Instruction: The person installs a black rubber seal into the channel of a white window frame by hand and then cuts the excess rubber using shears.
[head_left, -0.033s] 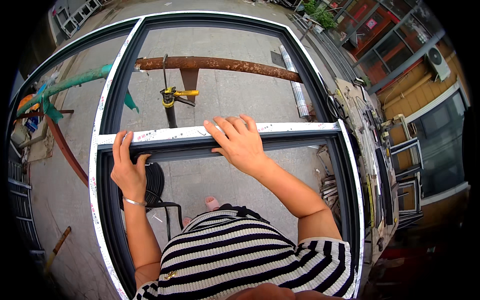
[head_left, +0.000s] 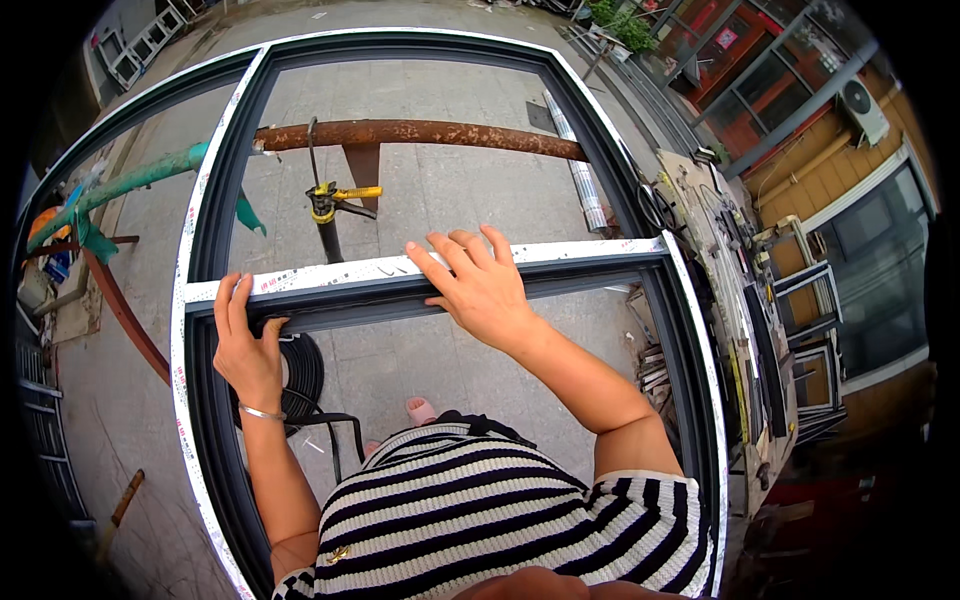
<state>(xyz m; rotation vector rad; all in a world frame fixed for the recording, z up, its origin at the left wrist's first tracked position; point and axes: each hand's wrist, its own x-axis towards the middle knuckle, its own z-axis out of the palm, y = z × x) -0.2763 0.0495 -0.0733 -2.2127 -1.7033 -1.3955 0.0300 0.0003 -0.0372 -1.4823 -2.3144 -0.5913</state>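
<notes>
A large window frame [head_left: 182, 400], dark grey inside with white printed film on its faces, lies in front of me. Its crossbar [head_left: 350, 268] runs across at chest height. Near the crossbar's left end, my left hand [head_left: 247, 350] is closed round it, fingers over the white face and thumb under the inner edge. My right hand [head_left: 478, 290] grips the crossbar right of the middle, fingers spread over the top and thumb below. A thin black line runs along the grooved inner edge between the hands. Beyond the left hand, a coil of black strip [head_left: 305, 375] shows below the frame.
A rusty pipe [head_left: 430, 132] and a green pipe [head_left: 140, 172] pass beneath the far part of the frame. A yellow-handled clamp [head_left: 330, 200] stands by the rusty pipe. At the right, a bench [head_left: 715, 300] is piled with profiles. Foil-wrapped lengths [head_left: 585, 190] lie on the paving.
The view has turned slightly, so the frame's left side sits a little lower and further left. Both hands keep their hold on the crossbar.
</notes>
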